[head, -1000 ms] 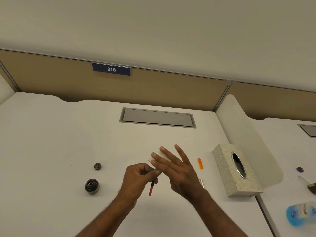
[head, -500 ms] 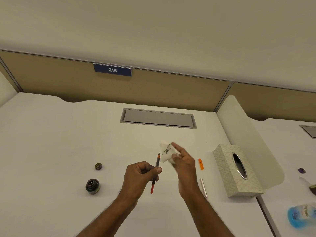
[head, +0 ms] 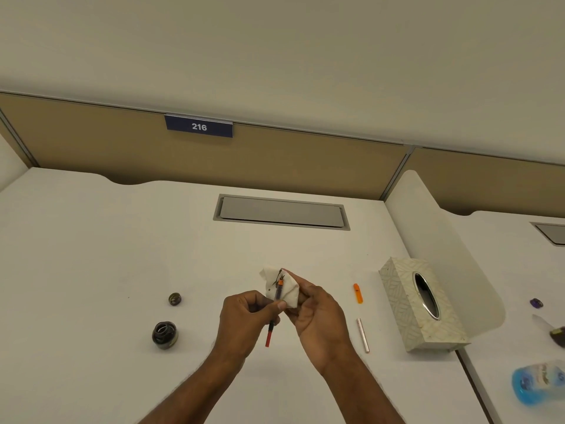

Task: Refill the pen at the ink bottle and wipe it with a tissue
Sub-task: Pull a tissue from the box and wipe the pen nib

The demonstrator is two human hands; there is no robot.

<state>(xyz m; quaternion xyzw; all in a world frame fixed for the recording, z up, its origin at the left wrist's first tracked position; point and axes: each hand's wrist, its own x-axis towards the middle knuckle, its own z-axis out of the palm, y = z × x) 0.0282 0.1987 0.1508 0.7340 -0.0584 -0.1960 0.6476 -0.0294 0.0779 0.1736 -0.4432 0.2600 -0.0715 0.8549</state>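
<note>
Two bare hands meet above the middle of the white desk [head: 91,255], forearms rising from the bottom edge. Curled, the left hand [head: 247,319] pinches the pen [head: 275,307] between thumb and forefinger, red end pointing down toward the body, orange tip up. Cupped beside it, the right hand [head: 318,316] holds one ink-stained tissue [head: 287,289] against the pen's upper part, fingers closed behind the paper. One open ink bottle [head: 165,335] stands well to the left, its cap [head: 175,299] lying apart beyond it. One orange piece [head: 357,293] and one pale metallic tube [head: 363,335] lie right of the hands, near the single tissue box [head: 397,298]. One blue sign [head: 198,127] on the partition reads "216".
</note>
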